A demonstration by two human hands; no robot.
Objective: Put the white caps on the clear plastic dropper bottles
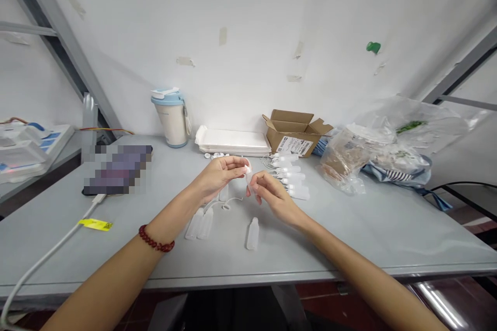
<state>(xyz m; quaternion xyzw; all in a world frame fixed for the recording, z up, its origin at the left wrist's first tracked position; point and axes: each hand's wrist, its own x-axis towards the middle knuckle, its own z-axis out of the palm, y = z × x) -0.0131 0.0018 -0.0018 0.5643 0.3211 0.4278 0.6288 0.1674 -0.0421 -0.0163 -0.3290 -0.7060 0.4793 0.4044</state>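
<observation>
A small translucent squeeze bottle is held upright, slightly tilted, above the table between both hands. My left hand pinches its white top with thumb and fingertips. Around the bottle's body, the fingers of my right hand are closed. One similar bottle lies nearer the front edge, below my right hand. Two more bottles lie side by side below my left hand, beside a curled white strap. Another bottle is partly hidden behind my left hand. Small white caps lie beyond it.
Several bottles with tops and cords lie in a row at right, before an open cardboard box. A stack of white packets and a tumbler stand by the wall. Plastic bags sit right; a cabled phone left.
</observation>
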